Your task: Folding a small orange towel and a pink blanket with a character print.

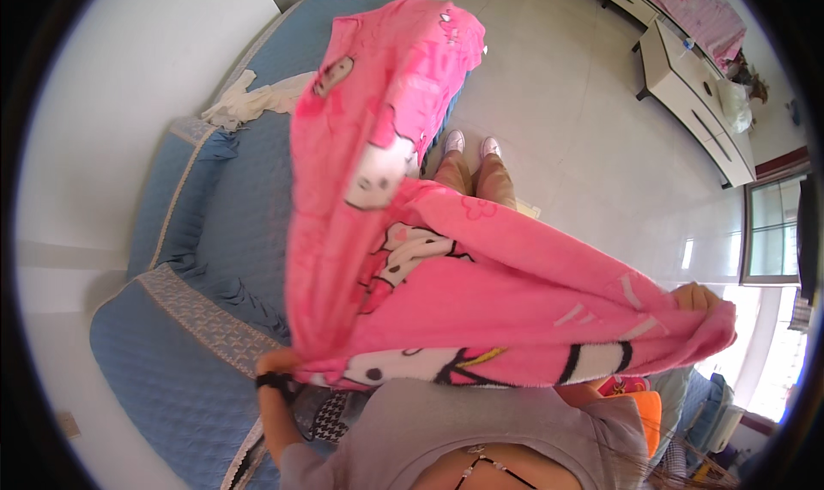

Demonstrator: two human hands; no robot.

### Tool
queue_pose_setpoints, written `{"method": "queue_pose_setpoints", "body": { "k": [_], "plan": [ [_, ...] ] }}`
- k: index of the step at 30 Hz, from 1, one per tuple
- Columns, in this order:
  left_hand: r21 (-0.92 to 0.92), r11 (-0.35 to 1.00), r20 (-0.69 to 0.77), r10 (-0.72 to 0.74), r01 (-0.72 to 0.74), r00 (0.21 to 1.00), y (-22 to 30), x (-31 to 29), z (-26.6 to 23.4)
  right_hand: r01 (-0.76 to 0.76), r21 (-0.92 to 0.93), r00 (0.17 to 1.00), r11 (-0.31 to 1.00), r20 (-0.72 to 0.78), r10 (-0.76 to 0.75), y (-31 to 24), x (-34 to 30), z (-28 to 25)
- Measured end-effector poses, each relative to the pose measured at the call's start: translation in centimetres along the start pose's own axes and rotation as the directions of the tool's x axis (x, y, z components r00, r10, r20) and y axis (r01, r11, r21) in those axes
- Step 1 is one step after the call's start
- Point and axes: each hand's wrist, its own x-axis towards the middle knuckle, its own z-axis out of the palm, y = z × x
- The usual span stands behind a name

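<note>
A large pink fleece blanket with white cartoon figures hangs stretched between my two hands in front of my body. My left hand, with a dark band at the wrist, grips one edge at the lower left. Out at the right, my right hand is closed round another part of the edge, its fingers partly covered by the cloth. The blanket's far part rises in a loose fold and reaches over the far end of the blue sofa.
The blue quilted sofa runs along the left wall, with a cream cloth on its seat. White drawer cabinets stand at the far right on the tiled floor. Something orange lies behind my right arm.
</note>
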Motion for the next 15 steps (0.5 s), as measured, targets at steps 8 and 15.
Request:
{"method": "queue_pose_setpoints", "body": {
  "k": [8,15],
  "plan": [
    [0.061,0.984,-0.514,0.174,-0.166,0.840,13.1,14.0,-3.4,0.009,0.186,0.970,0.983,0.237,-0.054,1.2,0.1,-2.7],
    [-0.039,0.970,-0.632,0.162,-0.240,0.758,14.3,33.1,-8.7,0.135,-0.146,0.981,0.980,-0.118,-0.153,-2.2,-3.4,4.1]
  ]
}}
